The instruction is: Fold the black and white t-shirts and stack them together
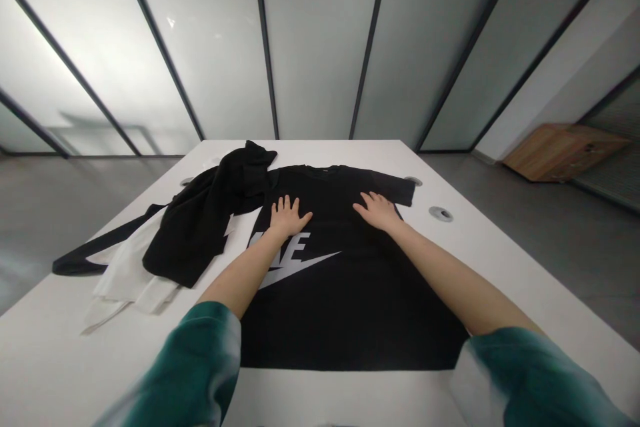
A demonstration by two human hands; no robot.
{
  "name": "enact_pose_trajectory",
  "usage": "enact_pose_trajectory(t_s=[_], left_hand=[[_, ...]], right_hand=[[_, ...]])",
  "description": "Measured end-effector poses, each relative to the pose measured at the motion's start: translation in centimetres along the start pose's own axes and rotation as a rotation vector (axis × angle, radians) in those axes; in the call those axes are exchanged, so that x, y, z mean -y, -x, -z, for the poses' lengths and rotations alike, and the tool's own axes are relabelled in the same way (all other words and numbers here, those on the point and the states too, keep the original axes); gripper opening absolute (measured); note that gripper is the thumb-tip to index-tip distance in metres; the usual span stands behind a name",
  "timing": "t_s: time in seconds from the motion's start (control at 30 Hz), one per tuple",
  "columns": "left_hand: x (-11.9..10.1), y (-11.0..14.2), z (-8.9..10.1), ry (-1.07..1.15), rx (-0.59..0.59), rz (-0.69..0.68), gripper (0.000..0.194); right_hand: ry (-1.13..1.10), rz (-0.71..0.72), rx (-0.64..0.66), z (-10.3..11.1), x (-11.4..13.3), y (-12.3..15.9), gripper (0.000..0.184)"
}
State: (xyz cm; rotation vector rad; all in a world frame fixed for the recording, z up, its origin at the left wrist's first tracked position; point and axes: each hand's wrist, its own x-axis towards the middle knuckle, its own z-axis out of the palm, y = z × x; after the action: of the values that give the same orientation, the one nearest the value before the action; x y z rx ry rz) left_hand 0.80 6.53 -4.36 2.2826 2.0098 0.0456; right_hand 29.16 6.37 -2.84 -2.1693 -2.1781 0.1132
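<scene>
Mostly, what fills the top of my feed is a wall of frosted panels [320, 40] with dark uprights, and grey floor [590, 247] shows on both sides of the white table [470, 240]. Across the middle of that table I have the black T-shirt [360, 307] spread flat, its neckline toward the panels and its hem toward me. Left of it lies a heap: a black garment [200, 220] rumpled on top, a white cloth [130, 260] poking out below, and a dark sleeve [80, 260] stretched toward the table's left edge. The black garment meets the T-shirt at its left shoulder; black on black, I can't tell where one ends. Off to the right, a wooden cabinet [560, 153] stands on the floor.

Both forearms reach in from teal-and-white cuffs [200, 353]. My left hand [286, 219] is open, palm down on the T-shirt's chest with the fingers fanned. The right hand [377, 210] rests the same way near the shirt's right sleeve, fingers extended and gripping nothing. Below the left hand I see a pale swoosh [295, 269] with lettering [295, 250] above it, partly covered by the forearm. Smallest of all, a round fitting [441, 214] sits in the tabletop right of the shirt.
</scene>
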Motion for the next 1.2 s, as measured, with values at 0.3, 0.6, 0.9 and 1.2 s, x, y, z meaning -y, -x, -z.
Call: enact_pose_trajectory(t_s=[0.3, 0.6, 0.9, 1.2], left_hand=[[-0.2, -1.1, -0.1, 0.012, 0.012, 0.022, 0.09], [-0.4, -2.3, 0.4, 0.024, 0.031, 0.015, 0.09], [0.1, -1.6, -0.2, -0.02, 0.017, 0.005, 0.089], [-0.2, -1.3, 0.2, -0.022, 0.023, 0.004, 0.089]], right_hand=[[-0.002, -0.056, 0.119, -2.0, 0.8, -0.6, 0.078], [0.0, -0.062, 0.125, -1.4, 0.8, -1.2, 0.076], [0.001, -0.061, 0.09, -1.9, 1.0, -0.4, 0.074], [-0.161, -0.387, -0.332, 0.8, -5.9, -3.1, 0.041]])
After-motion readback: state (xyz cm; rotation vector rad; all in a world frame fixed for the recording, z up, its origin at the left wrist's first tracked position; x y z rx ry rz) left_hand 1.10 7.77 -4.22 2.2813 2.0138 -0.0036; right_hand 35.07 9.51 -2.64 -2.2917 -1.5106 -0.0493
